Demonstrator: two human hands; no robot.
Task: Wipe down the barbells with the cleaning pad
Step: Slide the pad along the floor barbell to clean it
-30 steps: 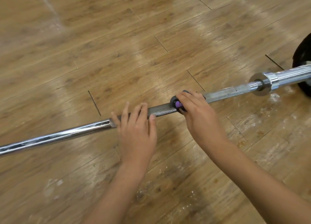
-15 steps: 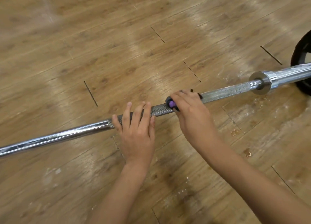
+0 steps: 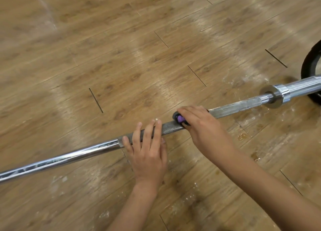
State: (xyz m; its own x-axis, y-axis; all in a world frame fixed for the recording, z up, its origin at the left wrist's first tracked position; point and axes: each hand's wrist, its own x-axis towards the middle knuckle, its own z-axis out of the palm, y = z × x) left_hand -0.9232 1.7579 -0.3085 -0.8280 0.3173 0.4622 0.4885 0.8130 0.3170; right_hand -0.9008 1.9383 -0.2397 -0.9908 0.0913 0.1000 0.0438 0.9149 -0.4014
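Now your right hand [image 3: 203,128] grips the cleaning pad [image 3: 180,119] round the barbell [image 3: 69,157], which stretches across the wooden floor [image 3: 121,57]; your left hand [image 3: 147,151] rests on the knurling with its fingers straight. Press evenly, turning the pad around the shaft. Rightward, open shaft runs to the collar [image 3: 271,97] and plate [image 3: 311,69].

The barbell [image 3: 69,157] is mirror-bright chrome along its smooth left stretch, dull grey with a fine crosshatched texture in the middle, and silver again at the right sleeve. The cleaning pad [image 3: 180,118] shows purple against black. The weight plate [image 3: 311,62] is black. The floor [image 3: 121,57] is brown wood-grain planks with thin dark seams and whitish smears.
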